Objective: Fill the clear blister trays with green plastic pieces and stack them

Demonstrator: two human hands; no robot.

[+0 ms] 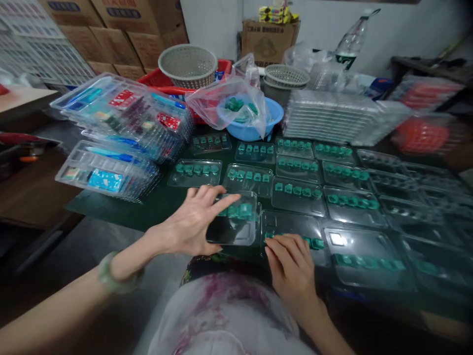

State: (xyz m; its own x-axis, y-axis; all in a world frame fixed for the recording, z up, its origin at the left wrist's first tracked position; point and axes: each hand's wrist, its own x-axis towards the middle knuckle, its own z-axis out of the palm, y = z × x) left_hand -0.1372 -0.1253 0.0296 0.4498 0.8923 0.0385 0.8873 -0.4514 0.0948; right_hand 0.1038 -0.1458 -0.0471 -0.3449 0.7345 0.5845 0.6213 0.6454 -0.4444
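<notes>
My left hand (pixel 199 214) grips the left side of a clear plastic tray (pixel 236 234), thumb below and fingers above. Green pieces (pixel 240 211) sit in a row in that tray. My right hand (pixel 291 259) has its fingers curled together over the front of another clear tray (pixel 291 222), at its row of green pieces; whatever its fingertips hold is hidden. Further trays with green rows, such as one with five pieces (pixel 297 190), lie around both hands on the dark green table (pixel 155 209).
Stacked filled plastic cases (pixel 125 118) stand at the left. Behind the trays are a blue basin (pixel 273 111) with green pieces in a bag, a grey basket (pixel 188 61), a stack of clear trays (pixel 325 118) and a bottle (pixel 351 42). Cardboard boxes (pixel 140 22) stand at the back.
</notes>
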